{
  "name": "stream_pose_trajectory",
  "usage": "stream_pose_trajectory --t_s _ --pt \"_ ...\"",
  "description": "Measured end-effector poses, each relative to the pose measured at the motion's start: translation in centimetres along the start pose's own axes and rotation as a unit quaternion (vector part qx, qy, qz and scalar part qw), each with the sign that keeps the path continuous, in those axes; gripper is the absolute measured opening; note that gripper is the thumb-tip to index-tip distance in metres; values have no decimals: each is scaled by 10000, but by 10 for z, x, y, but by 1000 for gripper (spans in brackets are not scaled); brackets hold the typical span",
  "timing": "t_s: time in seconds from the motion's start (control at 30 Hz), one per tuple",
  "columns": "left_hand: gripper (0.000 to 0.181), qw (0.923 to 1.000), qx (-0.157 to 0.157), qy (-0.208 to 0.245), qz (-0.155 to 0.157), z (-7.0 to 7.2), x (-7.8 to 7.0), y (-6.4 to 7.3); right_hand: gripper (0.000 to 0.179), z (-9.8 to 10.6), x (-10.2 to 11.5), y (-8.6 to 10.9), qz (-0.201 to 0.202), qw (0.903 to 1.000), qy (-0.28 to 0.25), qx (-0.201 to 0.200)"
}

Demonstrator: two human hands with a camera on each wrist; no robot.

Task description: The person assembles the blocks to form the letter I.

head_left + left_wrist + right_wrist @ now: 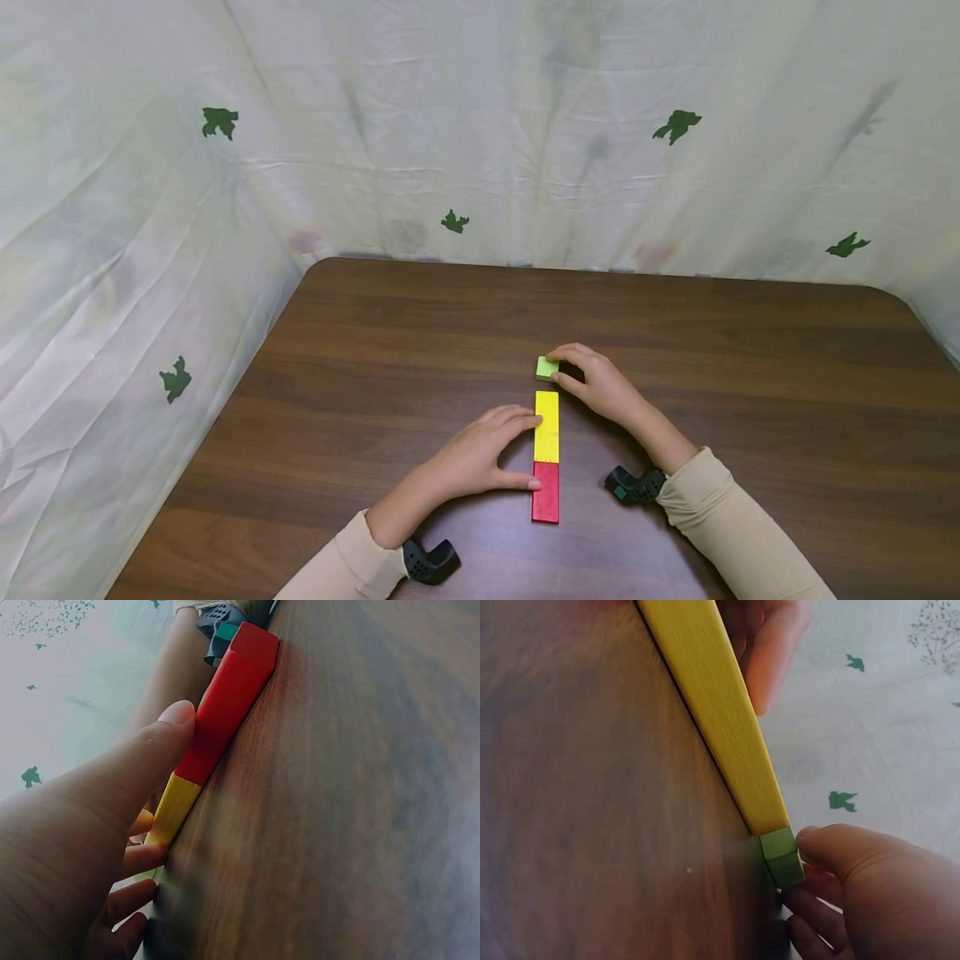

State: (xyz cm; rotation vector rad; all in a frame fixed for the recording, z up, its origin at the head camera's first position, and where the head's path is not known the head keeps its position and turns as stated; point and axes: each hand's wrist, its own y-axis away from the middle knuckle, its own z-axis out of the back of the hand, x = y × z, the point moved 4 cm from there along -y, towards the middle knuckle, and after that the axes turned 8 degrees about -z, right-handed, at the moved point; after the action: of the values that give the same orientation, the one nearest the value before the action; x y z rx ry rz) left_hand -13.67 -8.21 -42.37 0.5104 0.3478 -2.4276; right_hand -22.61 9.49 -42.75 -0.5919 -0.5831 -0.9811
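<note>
On the brown table, a yellow block [547, 437] and a red block [546, 500] lie end to end in a line. My left hand [480, 454] rests along their left side with fingers spread; its thumb touches the red block and its index finger touches the yellow one. Beyond the yellow block's far end, my right hand [596, 383] pinches a small green block [546, 368] between thumb and fingers. A short gap separates the green block from the yellow one in the head view. In the left wrist view the thumb presses the red block's [225, 705] side.
The wooden tabletop [750, 358] stretches out on both sides of the blocks. A pale curtain [480, 125] with green leaf-like patches hangs behind the table and at its left. Black wrist devices [431, 562] are worn on both wrists.
</note>
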Motion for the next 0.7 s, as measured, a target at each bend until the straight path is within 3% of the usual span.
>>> stream_pose_trajectory --t_s 0.7 --pt "77 10000 35 7 38 -1 0 0 26 0 0 2 238 9997 -49 -24"
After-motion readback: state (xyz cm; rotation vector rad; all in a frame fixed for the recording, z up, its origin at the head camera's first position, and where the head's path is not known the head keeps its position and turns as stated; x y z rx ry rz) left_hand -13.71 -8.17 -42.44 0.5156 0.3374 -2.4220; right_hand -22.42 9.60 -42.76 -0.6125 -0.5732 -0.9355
